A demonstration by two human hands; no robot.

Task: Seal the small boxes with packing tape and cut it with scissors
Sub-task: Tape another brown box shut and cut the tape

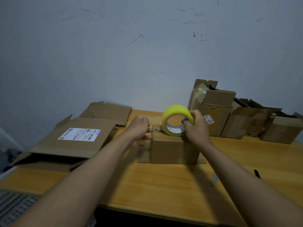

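2 bare forearms fill the foreground over the wooden table (164, 185). Right hand (196, 126) grips the yellow tape roll (176, 119), thumb through its core, roll standing on the small box (173, 149). Left hand (139, 128) pinches at the box's left top edge; whether it holds the tape end, cannot tell. Risk: clear tape may twist or stick crooked if the pull goes slack. Scissors (214, 178) mostly hidden behind the right forearm.

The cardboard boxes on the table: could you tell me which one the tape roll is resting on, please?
The small closed box between both hands, mid-table; the yellow tape roll stands on its top. The other boxes lie flattened left or open at the back right.
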